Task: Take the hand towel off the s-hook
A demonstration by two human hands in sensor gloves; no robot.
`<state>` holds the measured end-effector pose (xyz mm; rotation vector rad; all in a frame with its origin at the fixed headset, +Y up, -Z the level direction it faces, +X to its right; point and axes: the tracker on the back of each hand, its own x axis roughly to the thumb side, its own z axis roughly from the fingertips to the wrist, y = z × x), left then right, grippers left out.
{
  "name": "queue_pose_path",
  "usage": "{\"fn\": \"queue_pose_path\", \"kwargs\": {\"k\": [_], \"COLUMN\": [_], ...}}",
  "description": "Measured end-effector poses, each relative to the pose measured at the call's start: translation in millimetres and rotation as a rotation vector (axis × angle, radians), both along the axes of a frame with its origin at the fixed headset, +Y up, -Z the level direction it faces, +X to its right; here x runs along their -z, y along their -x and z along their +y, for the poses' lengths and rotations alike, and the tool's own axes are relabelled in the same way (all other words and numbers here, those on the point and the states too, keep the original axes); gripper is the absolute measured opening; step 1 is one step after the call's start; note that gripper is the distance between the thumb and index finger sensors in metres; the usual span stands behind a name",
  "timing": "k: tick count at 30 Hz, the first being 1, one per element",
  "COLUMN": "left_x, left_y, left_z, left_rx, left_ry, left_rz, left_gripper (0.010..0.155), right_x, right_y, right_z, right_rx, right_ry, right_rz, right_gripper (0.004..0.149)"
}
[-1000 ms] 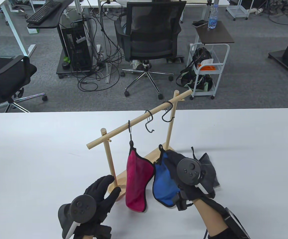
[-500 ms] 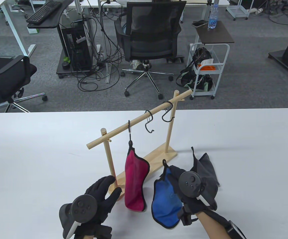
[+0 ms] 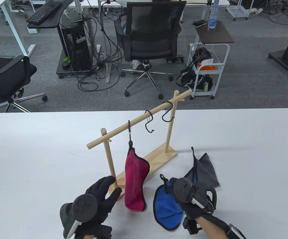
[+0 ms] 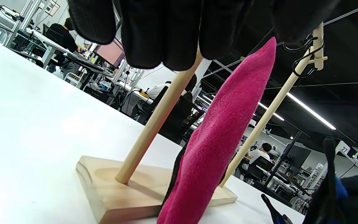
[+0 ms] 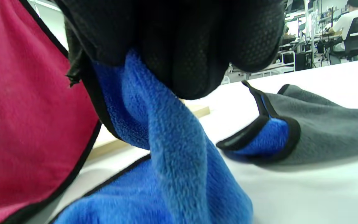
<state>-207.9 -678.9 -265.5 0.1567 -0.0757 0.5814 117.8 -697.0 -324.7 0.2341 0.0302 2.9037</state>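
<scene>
A wooden rack [image 3: 139,119] stands on the white table with three black S-hooks. The pink towel [image 3: 134,183] hangs from the left hook [image 3: 129,128]; the middle hook [image 3: 149,123] and right hook [image 3: 167,114] are bare. My right hand [image 3: 183,193] grips the blue towel [image 3: 166,211], off the rack, its lower part lying on the table; in the right wrist view the fingers [image 5: 179,49] clasp the blue fleece [image 5: 172,155]. My left hand [image 3: 101,193] is open, its fingertips at the rack's near post and base [image 4: 126,189].
A grey towel [image 3: 205,169] lies on the table right of the rack base, just behind my right hand. Office chairs, a cart and desks stand on the floor beyond the table's far edge.
My right hand has lowered the blue towel down toward the near edge until it lies partly on the table. The left hand and pink towel have barely moved.
</scene>
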Motion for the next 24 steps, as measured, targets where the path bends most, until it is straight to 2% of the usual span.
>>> {"fn": "queue_pose_path", "kwargs": {"k": [11,24], "left_x": [0.8,0.9], "left_y": [0.3,1.2], "left_z": [0.2,0.4], "left_rx": [0.006,0.006], "left_ry": [0.008,0.011], "left_rz": [0.003,0.005], "left_gripper": [0.063,0.063], "right_x": [20.8,31.5], "right_y": [7.7,28.4], "right_z": [-32.8,-53.4], "right_rx": [-0.089,-0.281], "right_ry": [0.153,0.201], "right_rz": [-0.021,-0.011], "right_gripper": [0.041,0.043]}}
